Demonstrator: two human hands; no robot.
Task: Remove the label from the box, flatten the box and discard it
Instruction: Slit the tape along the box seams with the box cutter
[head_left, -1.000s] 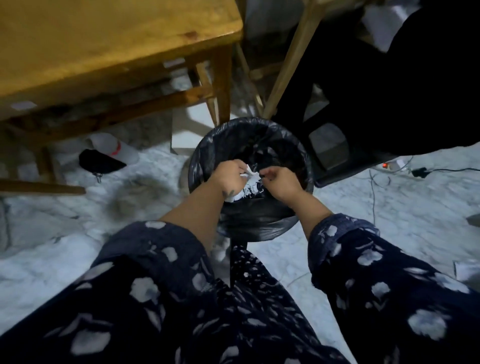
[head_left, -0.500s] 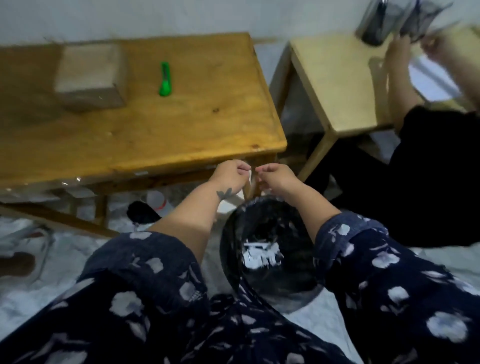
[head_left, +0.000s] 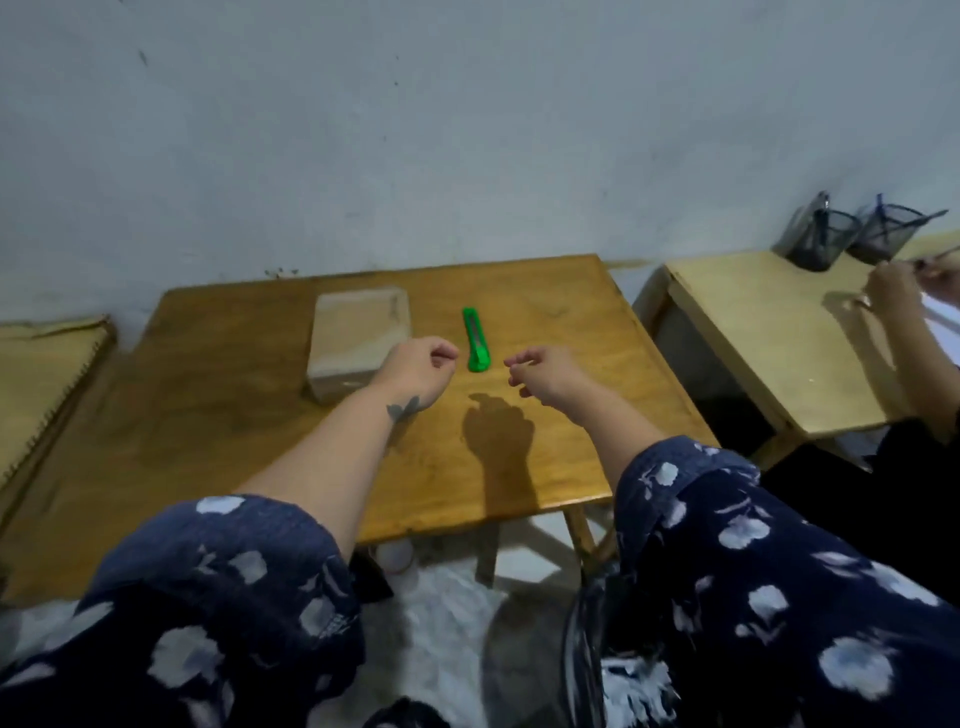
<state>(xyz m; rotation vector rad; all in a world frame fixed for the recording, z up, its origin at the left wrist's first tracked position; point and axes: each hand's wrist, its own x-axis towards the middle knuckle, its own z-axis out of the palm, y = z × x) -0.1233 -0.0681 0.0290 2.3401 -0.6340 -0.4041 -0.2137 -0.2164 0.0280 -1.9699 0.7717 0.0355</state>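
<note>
At the far left edge lay one spiral-bound pad (head_left: 39, 384). Next came one wooden table (head_left: 249, 426) bearing two things: one cardboard box (head_left: 358, 338), closed and lying flat near the wall, and one green utility knife (head_left: 476, 340) just beside it to the right. Two bare hands hovered over the tabletop. The left hand (head_left: 415, 366) overlapped the box's near right corner, fingers curled loosely inward, pinching nothing. The right hand (head_left: 545, 369), just right of the knife, was likewise half-curled and empty. Further right stood one paler table (head_left: 769, 332) carrying two mesh pen cups (head_left: 818, 236), where another person's hand (head_left: 891, 288) rested.
</note>
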